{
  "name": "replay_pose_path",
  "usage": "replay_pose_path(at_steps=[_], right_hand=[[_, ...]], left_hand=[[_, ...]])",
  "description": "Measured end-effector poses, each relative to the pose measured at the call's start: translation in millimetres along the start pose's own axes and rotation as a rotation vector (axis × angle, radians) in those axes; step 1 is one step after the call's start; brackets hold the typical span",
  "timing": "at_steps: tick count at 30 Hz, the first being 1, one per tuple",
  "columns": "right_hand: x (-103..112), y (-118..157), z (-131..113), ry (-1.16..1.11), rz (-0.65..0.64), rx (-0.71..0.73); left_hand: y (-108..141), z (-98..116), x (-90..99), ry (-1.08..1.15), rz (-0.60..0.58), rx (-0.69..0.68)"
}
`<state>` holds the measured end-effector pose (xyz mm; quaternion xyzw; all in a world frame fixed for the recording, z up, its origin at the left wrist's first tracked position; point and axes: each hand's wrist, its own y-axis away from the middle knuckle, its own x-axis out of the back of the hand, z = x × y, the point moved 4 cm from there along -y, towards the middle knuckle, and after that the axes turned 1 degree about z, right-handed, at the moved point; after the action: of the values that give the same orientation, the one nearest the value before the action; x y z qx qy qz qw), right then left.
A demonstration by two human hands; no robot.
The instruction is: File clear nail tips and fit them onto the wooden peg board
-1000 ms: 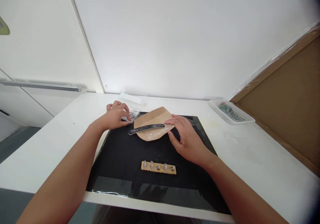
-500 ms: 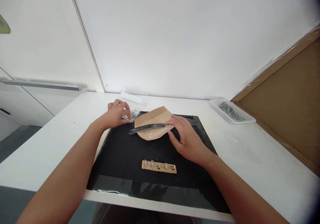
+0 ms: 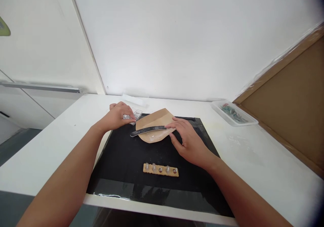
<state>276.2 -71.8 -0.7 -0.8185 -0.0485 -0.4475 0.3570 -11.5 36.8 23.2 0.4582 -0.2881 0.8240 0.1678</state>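
My left hand (image 3: 118,116) is at a clear compartment box (image 3: 138,114), thumb and forefinger pinched together at its near side; anything between the fingertips is too small to make out. A brown paper sheet (image 3: 154,117) lies on the black mat (image 3: 121,156), with a curved dark file (image 3: 148,130) across it and a tiny white piece (image 3: 153,136) near its front. My right hand (image 3: 184,136) rests its fingertips on the file's right end and the paper, thumb apart. Nearer me, a wooden strip (image 3: 160,173) carries several small clear and brownish pieces.
A white plastic tray (image 3: 234,112) of greenish packets stands at the back right of the white table (image 3: 253,152). Behind my left hand lies a white, partly see-through item (image 3: 134,100). A brown board (image 3: 291,105) borders the right side.
My left thumb and forefinger have closed together and shifted slightly right at the clear box. My right hand stays almost where it was.
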Motion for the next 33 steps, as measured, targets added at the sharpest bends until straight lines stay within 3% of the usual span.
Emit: replay_pose_path(at_steps=[4, 12, 18, 28, 33], right_hand=[[5, -2, -1, 0.006, 0.046, -0.019], [13, -3, -3, -0.090, 0.129, -0.171], [10, -2, -10, -0.199, 0.088, -0.190], [7, -3, -18, -0.363, 0.138, -0.216], [7, -3, -16, -0.434, 0.151, -0.260]], left_hand=[[-2, 24, -2.5, 0.233, 0.102, -0.035], [2, 71, -25.6, 0.664, 0.223, 0.125], [4, 78, -50.3, 0.963, 0.145, 0.235], [5, 100, -50.5, 0.822, 0.046, 0.008], [6, 102, -51.3, 0.796, 0.082, -0.011]])
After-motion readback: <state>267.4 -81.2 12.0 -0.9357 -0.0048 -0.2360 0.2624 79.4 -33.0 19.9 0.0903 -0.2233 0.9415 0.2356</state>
